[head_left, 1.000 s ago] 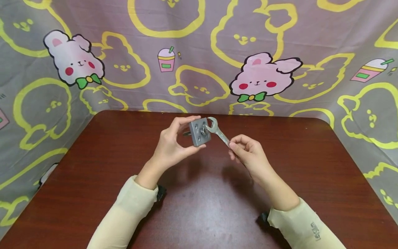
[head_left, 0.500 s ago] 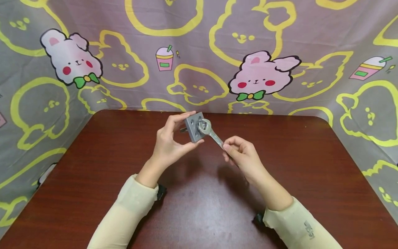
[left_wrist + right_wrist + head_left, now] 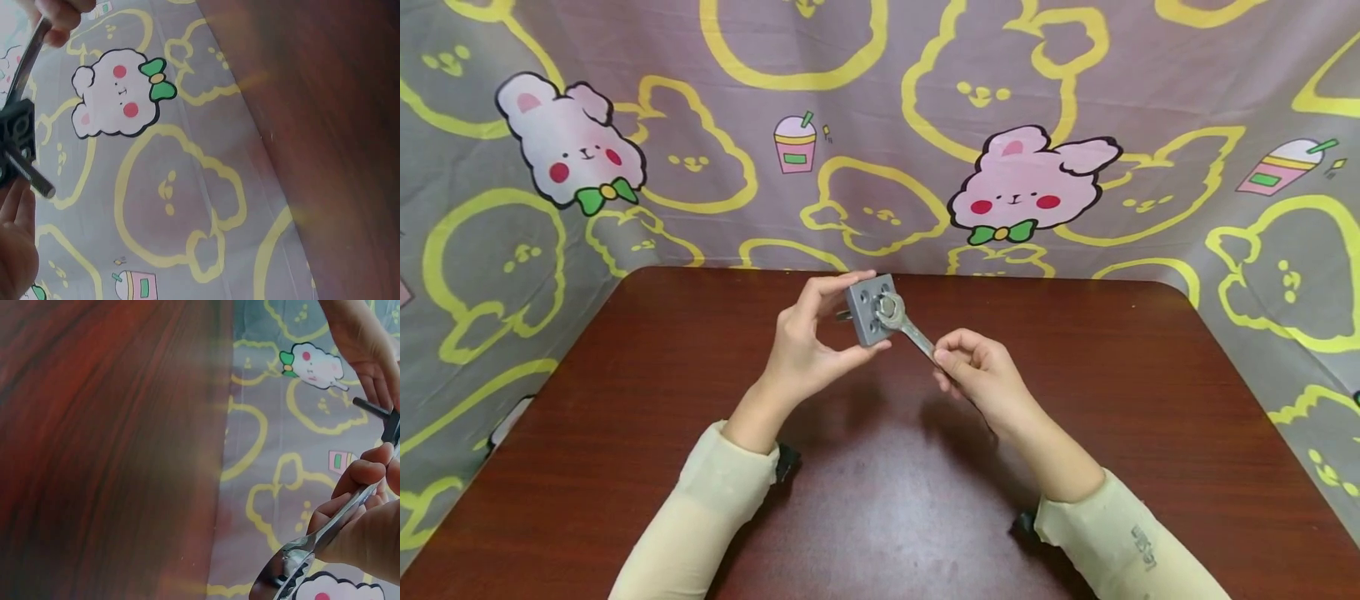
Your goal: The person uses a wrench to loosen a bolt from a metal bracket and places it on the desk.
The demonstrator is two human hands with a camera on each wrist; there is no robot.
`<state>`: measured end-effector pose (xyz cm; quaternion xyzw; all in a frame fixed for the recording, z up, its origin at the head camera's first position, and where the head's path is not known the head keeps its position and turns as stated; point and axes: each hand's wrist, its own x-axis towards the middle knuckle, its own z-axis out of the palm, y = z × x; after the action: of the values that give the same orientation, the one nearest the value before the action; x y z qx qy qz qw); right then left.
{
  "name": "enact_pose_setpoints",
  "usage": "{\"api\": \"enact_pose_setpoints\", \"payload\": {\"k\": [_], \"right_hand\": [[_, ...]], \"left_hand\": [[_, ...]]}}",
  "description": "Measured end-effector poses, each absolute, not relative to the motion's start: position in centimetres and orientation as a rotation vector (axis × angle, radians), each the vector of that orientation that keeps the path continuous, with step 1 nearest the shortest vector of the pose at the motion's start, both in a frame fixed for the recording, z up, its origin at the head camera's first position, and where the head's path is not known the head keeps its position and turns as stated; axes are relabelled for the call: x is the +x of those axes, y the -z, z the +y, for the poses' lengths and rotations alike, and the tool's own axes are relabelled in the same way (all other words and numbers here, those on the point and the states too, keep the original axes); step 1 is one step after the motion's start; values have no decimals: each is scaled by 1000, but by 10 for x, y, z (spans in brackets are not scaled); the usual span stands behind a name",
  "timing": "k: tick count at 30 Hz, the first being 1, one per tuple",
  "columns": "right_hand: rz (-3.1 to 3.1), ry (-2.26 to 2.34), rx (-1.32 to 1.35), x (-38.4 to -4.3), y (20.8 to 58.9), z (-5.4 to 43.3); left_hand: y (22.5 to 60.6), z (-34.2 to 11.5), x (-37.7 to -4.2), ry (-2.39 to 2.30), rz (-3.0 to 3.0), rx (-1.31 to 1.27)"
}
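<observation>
In the head view, my left hand [image 3: 805, 346] grips a square grey plate with holes [image 3: 861, 315] between thumb and fingers, above the table. A bolt passes through it. The hex bolt head [image 3: 887, 307] faces right, and the threaded shank [image 3: 32, 175] sticks out on the other side in the left wrist view. My right hand [image 3: 983, 372] pinches the handle of a silver wrench [image 3: 917, 338], whose open end sits around the bolt head. The wrench's toothed ring end [image 3: 290, 572] juts out below the right hand in the right wrist view.
A dark red-brown wooden table [image 3: 587, 433] lies beneath both hands. A cartoon-printed cloth [image 3: 880, 125] hangs behind and at both sides. Black straps [image 3: 786, 462] show under both sleeve cuffs.
My right hand has brought the wrench left, from beside the plate onto the bolt head. The plate has shifted slightly left with my left hand, which keeps its grip.
</observation>
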<state>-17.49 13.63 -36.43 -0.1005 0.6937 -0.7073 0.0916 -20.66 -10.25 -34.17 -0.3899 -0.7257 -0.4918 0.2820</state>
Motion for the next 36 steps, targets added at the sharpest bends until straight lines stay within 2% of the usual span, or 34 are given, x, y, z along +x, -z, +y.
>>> {"api": "enact_pose_setpoints", "payload": {"k": [8, 15, 29, 36], "right_hand": [[2133, 1990, -406, -191, 372, 149], [2242, 1819, -660, -203, 372, 164], [2315, 1496, -1069, -231, 354, 185], [2304, 1332, -1175, -236, 343, 185]], "left_hand": [[336, -113, -205, 1438, -2100, -1154], [337, -118, -200, 1552, -2179, -1238], [340, -117, -197, 1666, -2339, -1404], [338, -117, -197, 1707, -2502, -1478]]}}
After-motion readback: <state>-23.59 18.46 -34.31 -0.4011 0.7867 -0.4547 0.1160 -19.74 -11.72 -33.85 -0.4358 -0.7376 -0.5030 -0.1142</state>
